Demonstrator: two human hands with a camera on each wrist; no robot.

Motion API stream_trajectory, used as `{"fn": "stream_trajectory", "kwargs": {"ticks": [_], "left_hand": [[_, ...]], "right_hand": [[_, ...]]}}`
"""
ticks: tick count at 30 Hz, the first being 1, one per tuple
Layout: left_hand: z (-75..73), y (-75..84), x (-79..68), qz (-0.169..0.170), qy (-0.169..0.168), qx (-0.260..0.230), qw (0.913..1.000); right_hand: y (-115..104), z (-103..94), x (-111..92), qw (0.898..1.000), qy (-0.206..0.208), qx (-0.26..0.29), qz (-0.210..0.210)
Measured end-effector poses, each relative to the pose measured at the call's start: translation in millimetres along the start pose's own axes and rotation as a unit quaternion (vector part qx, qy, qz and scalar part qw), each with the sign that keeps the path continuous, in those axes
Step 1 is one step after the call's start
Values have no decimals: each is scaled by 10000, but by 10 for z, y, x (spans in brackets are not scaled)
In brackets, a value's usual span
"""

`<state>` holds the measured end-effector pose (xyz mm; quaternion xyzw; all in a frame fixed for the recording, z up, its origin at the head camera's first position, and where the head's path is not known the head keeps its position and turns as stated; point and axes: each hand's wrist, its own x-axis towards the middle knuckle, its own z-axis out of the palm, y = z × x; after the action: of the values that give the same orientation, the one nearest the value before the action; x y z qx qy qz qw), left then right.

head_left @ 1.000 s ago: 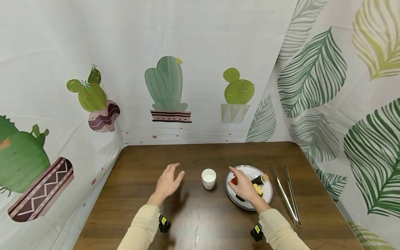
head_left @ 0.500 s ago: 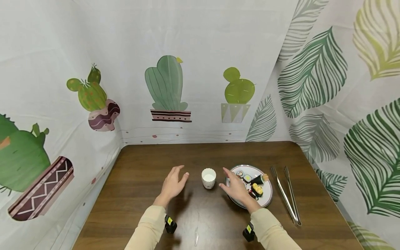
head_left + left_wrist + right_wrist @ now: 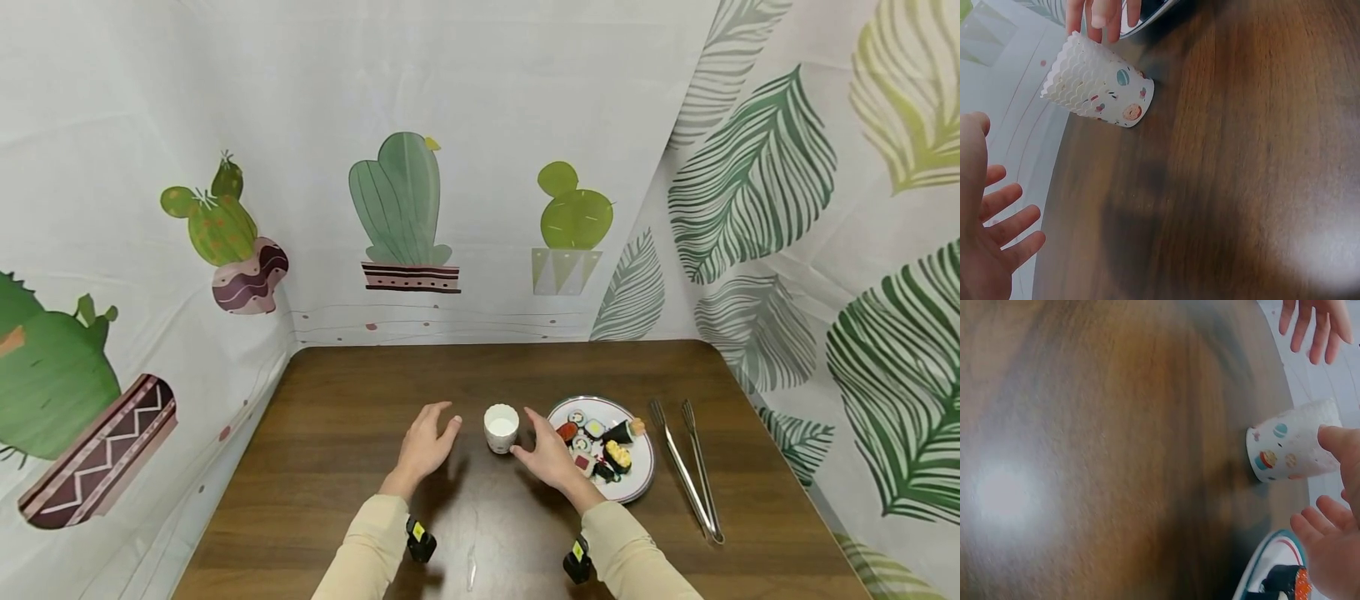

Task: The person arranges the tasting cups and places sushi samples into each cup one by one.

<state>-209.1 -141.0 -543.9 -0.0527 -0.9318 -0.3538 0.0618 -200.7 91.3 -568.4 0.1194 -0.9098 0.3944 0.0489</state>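
A white paper cup (image 3: 501,430) stands upright on the table; the left wrist view shows its scalloped rim and small printed sweets on the cup wall (image 3: 1110,94). To its left is my left hand (image 3: 427,446), fingers spread and apart from the cup. My right hand (image 3: 551,450) is close on the cup's right side, fingers extended. Its thumb (image 3: 1335,440) overlaps the cup in the right wrist view, and whether it touches I cannot tell. Neither hand holds anything.
A round white plate (image 3: 639,479) with several sushi pieces, among them a yellow-topped one (image 3: 617,455), lies right of my right hand. Metal tongs (image 3: 686,471) rest beyond the plate. The wooden table (image 3: 360,375) meets a patterned cloth backdrop (image 3: 480,167).
Both hands have moved inward toward the cup, the right one leftward off the plate, the left one rightward. More sushi is uncovered. The cup has stayed in place.
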Motion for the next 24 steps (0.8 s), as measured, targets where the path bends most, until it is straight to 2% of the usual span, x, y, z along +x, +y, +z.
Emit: {"fn": "stream_trajectory", "kwargs": {"ticks": [7,18,24], "left_hand": [[54,40,-1,39,15,-150,9999],[158,76,34,96,6,-279,9996],[209,92,40,120,-55,-219,9997]], "right_hand": [[-4,146,24,9999,44,140,68],[1,329,75,9993,206,320,-63],[4,363,83,9987,210,425,159]]}}
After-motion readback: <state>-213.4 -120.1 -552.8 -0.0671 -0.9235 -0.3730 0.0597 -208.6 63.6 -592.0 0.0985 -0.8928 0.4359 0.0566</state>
